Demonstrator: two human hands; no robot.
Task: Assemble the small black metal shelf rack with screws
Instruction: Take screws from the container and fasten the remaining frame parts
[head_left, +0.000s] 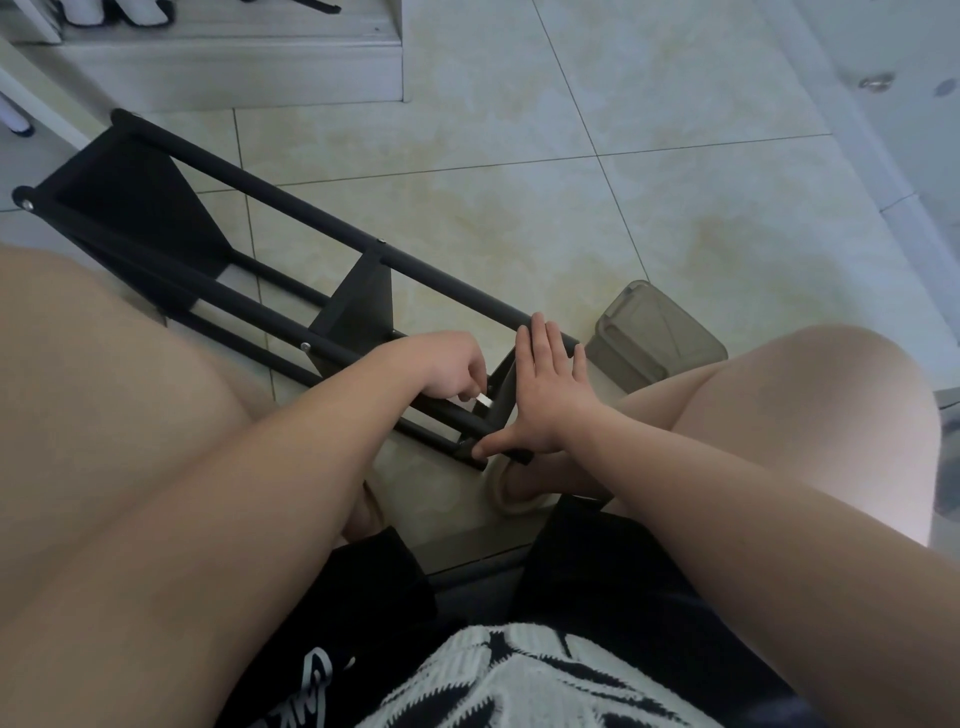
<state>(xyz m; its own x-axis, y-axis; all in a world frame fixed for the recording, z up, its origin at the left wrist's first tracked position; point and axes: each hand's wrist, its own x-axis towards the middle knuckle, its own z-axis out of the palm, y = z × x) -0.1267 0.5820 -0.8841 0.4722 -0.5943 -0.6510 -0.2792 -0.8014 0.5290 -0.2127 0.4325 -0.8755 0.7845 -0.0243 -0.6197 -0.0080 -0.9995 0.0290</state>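
the black rack (311, 210) lies on its side on the tiled floor (571, 182), with its near end between the person's knees. at that near end the right hand (545, 400) is flat and released. its fingers are straight, the palm braces the end panel (503, 382), the fingertips reach the rack's upper tube, and the thumb spreads down to touch the lower tube. the left hand (447, 364) sits just on the other side of the end panel, inside the rack's frame. its fingers are curled and pinch a small silvery piece (484, 400), but it is too small to tell whether this is a screw or a short key. farther along the rack, screw heads (305, 345) show at the middle panel (363, 306) and at the far corner. so i judge those joints done and the near end panel to be the one in hand. a grey plastic box (654, 338) lies just beyond the rack's near end.

to do this step well, the flat hand should keep the end panel square against both tubes so the holes line up. the silvery piece should go in straight, not tilted, and turn lightly at first so the thread catches cleanly. if it binds, back it off and realign rather than forcing it. tighten fully only once the panel sits flush.
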